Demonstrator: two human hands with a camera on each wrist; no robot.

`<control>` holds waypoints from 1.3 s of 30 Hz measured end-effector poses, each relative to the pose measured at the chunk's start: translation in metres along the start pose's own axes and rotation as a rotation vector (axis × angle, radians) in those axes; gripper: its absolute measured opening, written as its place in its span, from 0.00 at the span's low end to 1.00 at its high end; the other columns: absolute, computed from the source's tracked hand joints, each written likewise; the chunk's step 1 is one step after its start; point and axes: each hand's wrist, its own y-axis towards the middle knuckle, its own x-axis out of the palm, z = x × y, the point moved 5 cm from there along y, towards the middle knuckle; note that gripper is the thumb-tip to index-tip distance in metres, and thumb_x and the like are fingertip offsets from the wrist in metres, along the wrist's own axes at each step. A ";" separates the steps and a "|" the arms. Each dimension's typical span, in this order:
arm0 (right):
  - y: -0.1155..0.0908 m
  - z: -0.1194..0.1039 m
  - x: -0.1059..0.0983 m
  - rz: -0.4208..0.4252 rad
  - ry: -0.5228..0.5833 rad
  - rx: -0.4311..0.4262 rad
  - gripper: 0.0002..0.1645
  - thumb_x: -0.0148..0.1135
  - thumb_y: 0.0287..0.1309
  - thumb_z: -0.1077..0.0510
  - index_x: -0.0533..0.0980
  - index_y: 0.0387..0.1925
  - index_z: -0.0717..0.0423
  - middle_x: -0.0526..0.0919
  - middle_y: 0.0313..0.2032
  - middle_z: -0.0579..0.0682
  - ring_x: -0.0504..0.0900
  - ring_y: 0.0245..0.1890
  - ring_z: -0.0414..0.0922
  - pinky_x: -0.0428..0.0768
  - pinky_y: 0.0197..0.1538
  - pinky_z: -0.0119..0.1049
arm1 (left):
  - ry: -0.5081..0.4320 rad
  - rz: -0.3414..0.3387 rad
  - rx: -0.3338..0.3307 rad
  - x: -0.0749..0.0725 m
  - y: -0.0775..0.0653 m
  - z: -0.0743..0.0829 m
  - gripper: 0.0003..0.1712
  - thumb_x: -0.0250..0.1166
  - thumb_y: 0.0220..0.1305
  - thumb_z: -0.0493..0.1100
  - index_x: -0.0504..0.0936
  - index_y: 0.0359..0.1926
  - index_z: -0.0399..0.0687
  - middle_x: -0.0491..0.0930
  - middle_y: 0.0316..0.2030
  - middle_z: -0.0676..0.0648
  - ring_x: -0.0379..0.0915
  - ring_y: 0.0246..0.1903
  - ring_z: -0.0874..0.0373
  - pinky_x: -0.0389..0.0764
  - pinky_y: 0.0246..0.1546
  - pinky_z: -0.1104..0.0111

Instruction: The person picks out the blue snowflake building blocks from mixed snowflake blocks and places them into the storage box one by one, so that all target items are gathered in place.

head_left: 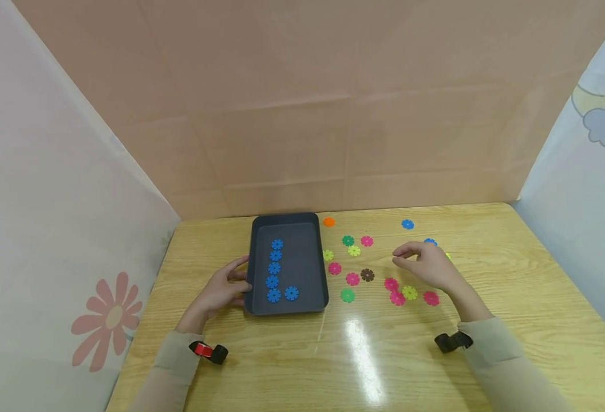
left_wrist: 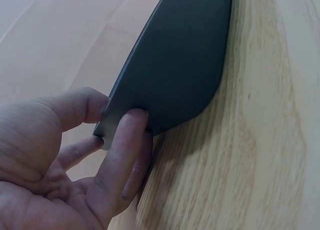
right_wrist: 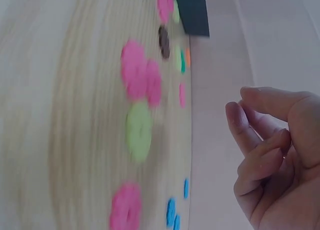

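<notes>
On the table [head_left: 261, 366], left of centre: dark tray [head_left: 304, 257]. Contents: 6 blue discs [head_left: 273, 268], 5 in a column, 1 just beside the lowest. Left hand [head_left: 225, 290] grasps tray's left edge near its front corner. Right hand [head_left: 430, 264] raised at right, grip released, fingers loosely bent, near 2 outlying discs [head_left: 407, 224], also blue. Brown disc [head_left: 367, 275] lies between tray and right hand; orange disc [head_left: 329, 222] near tray's back right corner.
</notes>
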 end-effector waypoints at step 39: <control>-0.044 0.095 -0.035 -0.021 -0.166 0.182 0.32 0.73 0.62 0.45 0.80 0.53 0.68 0.86 0.41 0.59 0.82 0.45 0.62 0.78 0.48 0.62 | -0.004 0.009 0.000 -0.001 0.002 -0.003 0.44 0.64 0.68 0.32 0.59 0.81 0.51 0.71 0.60 0.29 0.83 0.43 0.46 0.89 0.35 0.54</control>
